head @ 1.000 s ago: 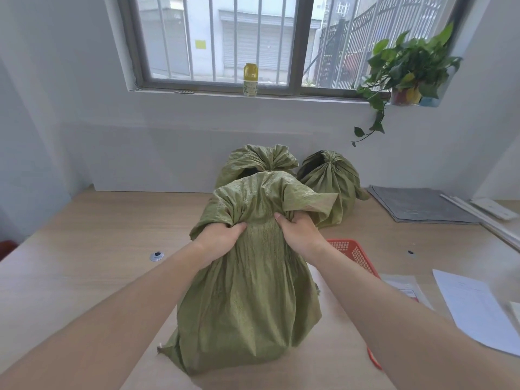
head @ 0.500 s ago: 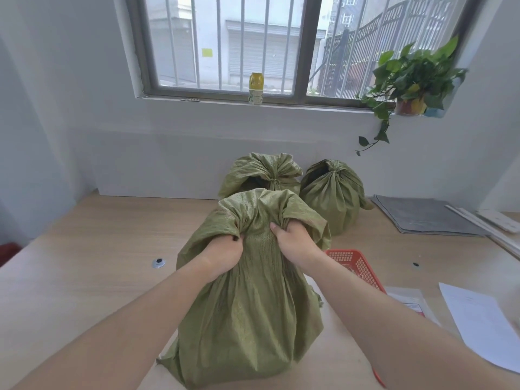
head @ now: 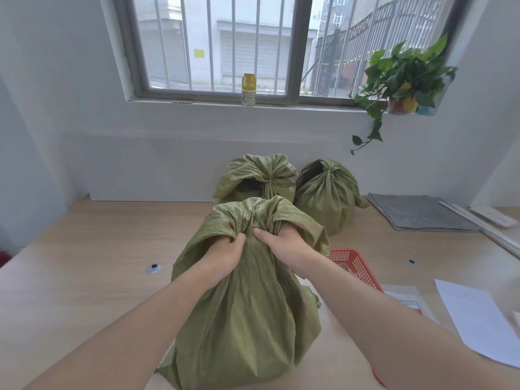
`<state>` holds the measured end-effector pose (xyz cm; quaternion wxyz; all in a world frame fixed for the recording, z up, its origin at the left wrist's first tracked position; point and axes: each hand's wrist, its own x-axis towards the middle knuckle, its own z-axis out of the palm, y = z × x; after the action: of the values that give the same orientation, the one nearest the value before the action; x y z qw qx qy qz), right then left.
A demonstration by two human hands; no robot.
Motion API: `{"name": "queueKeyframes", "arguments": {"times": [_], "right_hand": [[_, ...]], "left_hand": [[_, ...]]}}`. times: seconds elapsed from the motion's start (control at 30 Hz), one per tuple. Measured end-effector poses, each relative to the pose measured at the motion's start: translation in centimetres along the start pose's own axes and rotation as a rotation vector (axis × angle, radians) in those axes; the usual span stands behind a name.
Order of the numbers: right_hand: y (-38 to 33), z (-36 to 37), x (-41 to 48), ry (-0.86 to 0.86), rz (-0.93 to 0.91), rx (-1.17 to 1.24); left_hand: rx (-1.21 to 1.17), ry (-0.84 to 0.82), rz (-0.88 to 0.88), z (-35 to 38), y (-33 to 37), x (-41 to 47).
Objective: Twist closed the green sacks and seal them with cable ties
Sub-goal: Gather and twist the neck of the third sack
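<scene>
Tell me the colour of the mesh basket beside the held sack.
The plastic mesh basket is orange-red, seen best in the head view.

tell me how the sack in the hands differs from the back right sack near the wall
The front sack has its neck bunched only by the left hand and right hand; the back right sack is cinched with no hand on it, seemingly tied. The front sack's top flops wide; the back right sack's narrows to a tight point. Both are crinkled green sacks upright on the table.
</scene>
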<state>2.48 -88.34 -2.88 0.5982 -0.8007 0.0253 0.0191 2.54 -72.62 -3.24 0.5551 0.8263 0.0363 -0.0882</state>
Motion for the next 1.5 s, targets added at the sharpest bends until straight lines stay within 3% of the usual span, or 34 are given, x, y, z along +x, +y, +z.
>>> {"name": "queueKeyframes", "arguments": {"times": [0.33,0.57,0.83,0.9,1.07,1.5], "right_hand": [[0.1,1.6,0.3,-0.009,0.082,-0.085],[-0.1,2.4,-0.1,-0.012,0.103,-0.053],[-0.3,3.0,-1.3,-0.037,0.052,0.030],[-0.2,2.9,-1.4,-0.023,0.022,-0.028],[-0.6,2.9,-2.1,-0.187,-0.049,-0.430],[-0.9,3.9,-0.6,-0.053,0.250,-0.002]], "left_hand": [[-0.107,-0.045,-0.028,0.6,0.5,0.2],[-0.322,-0.178,0.101,1.2,0.2,0.6],[-0.618,-0.261,0.004,1.2,0.7,0.6],[-0.697,-0.338,0.011,1.1,0.6,0.7],[-0.740,-0.389,0.023,-0.1,0.4,1.0],[-0.600,-0.242,0.283,-3.2,0.9,0.7]]}}
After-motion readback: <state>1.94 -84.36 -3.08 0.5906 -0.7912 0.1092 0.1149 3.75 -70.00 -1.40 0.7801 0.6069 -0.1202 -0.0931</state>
